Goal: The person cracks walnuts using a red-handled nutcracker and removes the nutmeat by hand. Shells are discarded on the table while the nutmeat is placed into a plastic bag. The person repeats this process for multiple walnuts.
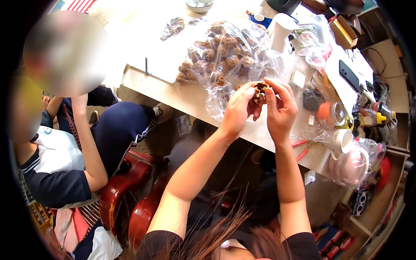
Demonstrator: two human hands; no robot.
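Note:
A cracked walnut (pixel 260 92) with its dark, broken inside showing is held up over the table's front edge. My left hand (pixel 236 110) closes its fingers on it from one side. From the other side my right hand (pixel 281 106) grips the same walnut between thumb and fingers. Just behind both hands lies a clear plastic bag (pixel 255 41) full of whole brown walnuts (pixel 223 50). A tool with red handles (pixel 300 149), its head hidden, sticks out over the table edge beside my right forearm.
On the right of the table (pixel 149 84) crowd a clear jar with an orange lid (pixel 331 113), a white cup (pixel 342 141), a white cylinder (pixel 282 30) and a dark phone (pixel 349 74). A seated person (pixel 65 151) is at the left, near red-brown wooden chair parts (pixel 123 186).

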